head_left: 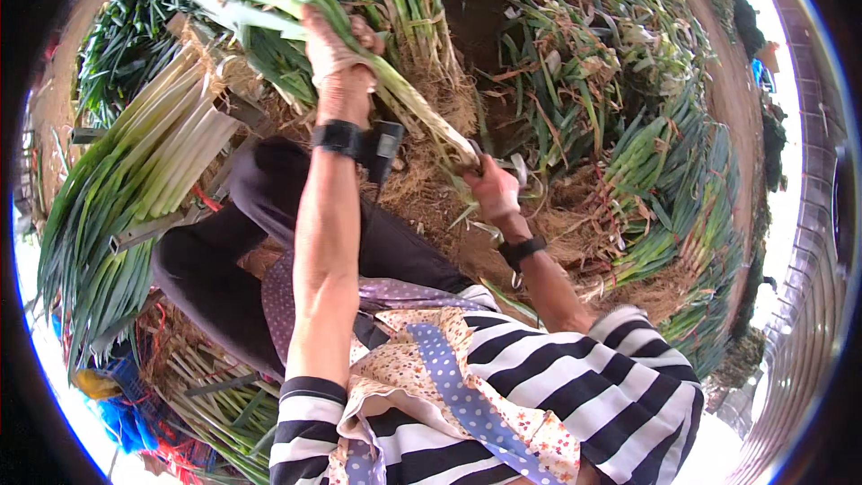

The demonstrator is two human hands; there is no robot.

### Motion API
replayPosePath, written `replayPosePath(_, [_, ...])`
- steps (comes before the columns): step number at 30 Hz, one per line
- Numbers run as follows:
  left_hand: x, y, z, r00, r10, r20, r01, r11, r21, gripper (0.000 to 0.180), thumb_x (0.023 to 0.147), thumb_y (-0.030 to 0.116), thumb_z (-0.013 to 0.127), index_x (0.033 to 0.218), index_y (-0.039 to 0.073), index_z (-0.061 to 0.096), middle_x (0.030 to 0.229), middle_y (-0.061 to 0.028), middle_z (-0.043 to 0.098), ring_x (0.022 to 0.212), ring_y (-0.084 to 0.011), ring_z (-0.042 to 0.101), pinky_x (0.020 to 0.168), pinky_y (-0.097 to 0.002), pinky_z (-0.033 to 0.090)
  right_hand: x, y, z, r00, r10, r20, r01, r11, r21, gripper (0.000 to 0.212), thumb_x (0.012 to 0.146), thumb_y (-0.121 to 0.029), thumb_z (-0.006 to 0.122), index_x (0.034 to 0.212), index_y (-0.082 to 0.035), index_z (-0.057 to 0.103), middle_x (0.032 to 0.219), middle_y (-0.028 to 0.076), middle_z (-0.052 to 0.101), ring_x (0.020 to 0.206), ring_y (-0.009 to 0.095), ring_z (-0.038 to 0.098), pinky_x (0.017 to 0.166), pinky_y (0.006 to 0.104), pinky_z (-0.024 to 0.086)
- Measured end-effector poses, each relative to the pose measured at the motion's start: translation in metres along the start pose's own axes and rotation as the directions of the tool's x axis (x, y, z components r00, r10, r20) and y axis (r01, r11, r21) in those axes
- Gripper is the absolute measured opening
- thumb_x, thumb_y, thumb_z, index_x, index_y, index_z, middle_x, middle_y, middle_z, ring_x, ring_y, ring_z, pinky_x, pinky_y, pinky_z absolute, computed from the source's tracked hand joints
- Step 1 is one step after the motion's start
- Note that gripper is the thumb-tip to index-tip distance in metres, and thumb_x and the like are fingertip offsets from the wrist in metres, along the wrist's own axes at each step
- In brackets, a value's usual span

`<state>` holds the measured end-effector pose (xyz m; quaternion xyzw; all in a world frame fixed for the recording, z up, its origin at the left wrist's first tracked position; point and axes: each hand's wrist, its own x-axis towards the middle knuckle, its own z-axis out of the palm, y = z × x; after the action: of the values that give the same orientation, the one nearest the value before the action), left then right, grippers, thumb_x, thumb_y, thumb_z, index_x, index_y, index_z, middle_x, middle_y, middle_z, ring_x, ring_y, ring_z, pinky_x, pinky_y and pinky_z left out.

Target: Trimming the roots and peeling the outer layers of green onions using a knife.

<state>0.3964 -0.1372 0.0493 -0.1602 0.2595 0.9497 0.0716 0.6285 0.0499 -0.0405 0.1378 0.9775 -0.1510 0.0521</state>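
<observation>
A large green onion [417, 106] stretches slantwise between my hands, its leaves fanning out to the upper left. My left hand [334, 47] is closed around it where the pale stem turns to green leaves. At its lower, root end, my right hand [494, 189] is closed, with the thumb along the stem. A small dark edge sticks out by that thumb; I cannot make out what it is. Left of my knee, a thick row of cleaned green onions [166, 139] with white stems rests on a metal-edged rack [148, 232].
Uncleaned green onions with roots and dry leaves [422, 27] lie ahead. More bundles [669, 180] and a heap of stripped leaves [584, 63] are at the right. Loose root trimmings cover the soil [422, 189]. At the lower left are more onions [215, 386] and blue plastic [126, 418].
</observation>
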Motion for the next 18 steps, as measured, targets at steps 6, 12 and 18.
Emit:
replayPosePath(6, [0.016, -0.009, -0.005, 1.000, -0.028, -0.003, 0.027, 0.996, -0.081, 0.048, 0.082, 0.055, 0.047, 0.081, 0.008, 0.045, 0.052, -0.0024, 0.044, 0.038, -0.0151, 0.040, 0.038, -0.0297, 0.031, -0.033, 0.015, -0.019, 0.910, 0.282, 0.303, -0.290, -0.086, 0.953, 0.029, 0.079, -0.023, 0.065, 0.098, -0.002, 0.057, 0.087, 0.001, 0.059, 0.076, 0.010, 0.055, 0.066, 0.0241, 0.045])
replayPosePath(12, [0.049, 0.007, -0.038, 0.979, -0.203, 0.007, 0.188, 0.895, -0.404, 0.067, 0.075, 0.073, 0.041, 0.076, 0.005, 0.044, 0.053, -0.0024, 0.042, 0.041, -0.0138, 0.034, 0.039, -0.0259, 0.029, -0.020, -0.024, -0.094, 0.969, 0.239, 0.062, -0.034, -0.118, 0.992, 0.027, 0.075, -0.008, 0.067, 0.100, -0.003, 0.058, 0.093, 0.002, 0.059, 0.082, 0.010, 0.055, 0.072, 0.0238, 0.046])
replayPosePath(18, [0.042, 0.011, -0.033, 0.984, -0.168, -0.066, 0.130, 0.914, -0.383, 0.057, 0.079, 0.064, 0.047, 0.072, 0.007, 0.038, 0.053, -0.0030, 0.041, 0.042, -0.0161, 0.039, 0.042, -0.0288, 0.034, 0.015, -0.043, -0.125, 0.964, 0.246, 0.098, -0.152, 0.211, 0.966, 0.015, 0.076, -0.002, 0.062, 0.091, 0.001, 0.058, 0.076, 0.004, 0.062, 0.064, 0.011, 0.058, 0.062, 0.0236, 0.050])
